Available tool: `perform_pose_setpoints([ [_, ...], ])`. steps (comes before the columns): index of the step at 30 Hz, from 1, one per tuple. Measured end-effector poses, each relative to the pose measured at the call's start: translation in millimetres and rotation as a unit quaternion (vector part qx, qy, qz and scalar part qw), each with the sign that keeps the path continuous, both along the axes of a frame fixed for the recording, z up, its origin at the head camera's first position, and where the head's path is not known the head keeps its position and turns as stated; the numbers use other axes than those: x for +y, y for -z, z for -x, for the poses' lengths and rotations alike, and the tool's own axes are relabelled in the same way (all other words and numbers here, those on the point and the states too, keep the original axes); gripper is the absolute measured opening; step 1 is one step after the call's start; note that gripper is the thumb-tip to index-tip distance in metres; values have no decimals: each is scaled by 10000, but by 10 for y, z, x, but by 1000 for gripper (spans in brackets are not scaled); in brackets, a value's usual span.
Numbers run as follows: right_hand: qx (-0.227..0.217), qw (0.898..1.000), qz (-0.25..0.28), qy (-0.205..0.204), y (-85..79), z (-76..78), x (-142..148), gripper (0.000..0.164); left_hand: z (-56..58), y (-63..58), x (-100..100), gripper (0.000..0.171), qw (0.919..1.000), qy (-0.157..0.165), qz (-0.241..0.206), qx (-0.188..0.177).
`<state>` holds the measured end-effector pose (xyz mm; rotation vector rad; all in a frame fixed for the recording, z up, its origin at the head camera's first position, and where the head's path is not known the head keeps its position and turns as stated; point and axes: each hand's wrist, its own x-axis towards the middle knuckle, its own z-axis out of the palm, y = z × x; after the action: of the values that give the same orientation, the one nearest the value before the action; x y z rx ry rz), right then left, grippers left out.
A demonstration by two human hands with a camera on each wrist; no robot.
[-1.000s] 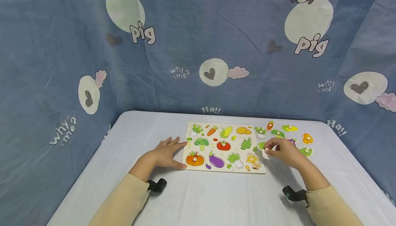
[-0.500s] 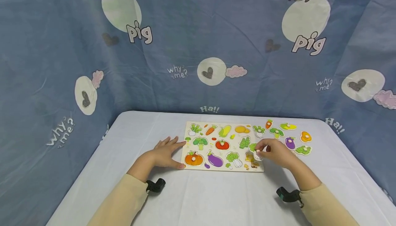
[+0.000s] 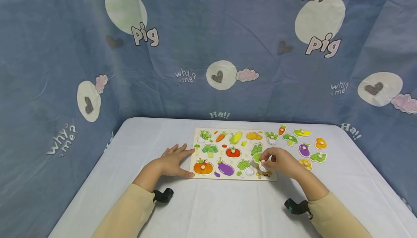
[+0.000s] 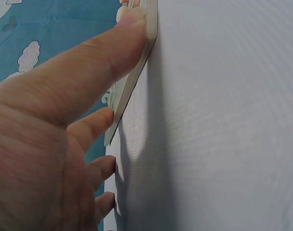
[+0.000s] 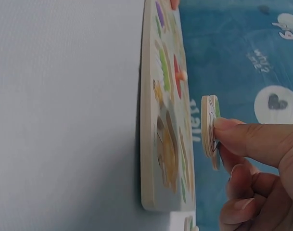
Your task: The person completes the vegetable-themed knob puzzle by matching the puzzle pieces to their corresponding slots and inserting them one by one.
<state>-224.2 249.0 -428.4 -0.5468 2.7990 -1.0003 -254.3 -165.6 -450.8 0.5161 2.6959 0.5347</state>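
Note:
My right hand (image 3: 281, 162) pinches a green-and-white cabbage puzzle piece (image 5: 211, 130) between thumb and fingers. In the right wrist view the piece is held up off the board. The head view shows it over the right part of the wooden vegetable puzzle board (image 3: 202, 180), hiding some of the mushroom picture (image 5: 168, 154). To its left on the board is the printed cabbage picture (image 3: 245, 167). My left hand (image 3: 172, 162) lies at the board's left edge with fingers spread, the thumb (image 4: 108, 50) touching the near left corner. Tomato (image 3: 232, 152) and pumpkin (image 3: 203, 167) pieces with knobs sit on the board.
Several loose knobbed pieces lie on the white cloth right of the board, among them an eggplant (image 3: 304, 150), a broccoli (image 3: 290, 139), a carrot (image 3: 281, 130) and a corn (image 3: 302, 132). A blue printed curtain (image 3: 182, 100) hangs behind the table.
My right hand has carried the cabbage piece leftward from beside the board's right edge to over the board. A yellow mushroom piece has come into sight beneath the eggplant. The left hand stays put.

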Motion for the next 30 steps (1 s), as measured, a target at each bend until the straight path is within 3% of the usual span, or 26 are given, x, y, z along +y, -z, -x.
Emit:
perform_pose_setpoints([
  [12,-6,9994,-22,-337,83,51,-187,8,2,12,4,104,10000,-23,20,61],
  [20,-276,9979,38,-577,119,63,-298,7,-21,-20,12,102,10000,-11,-40,54],
  [30,-311,9976,-180,-590,168,98,-372,8,-30,-29,26,102,10000,-57,-13,51],
])
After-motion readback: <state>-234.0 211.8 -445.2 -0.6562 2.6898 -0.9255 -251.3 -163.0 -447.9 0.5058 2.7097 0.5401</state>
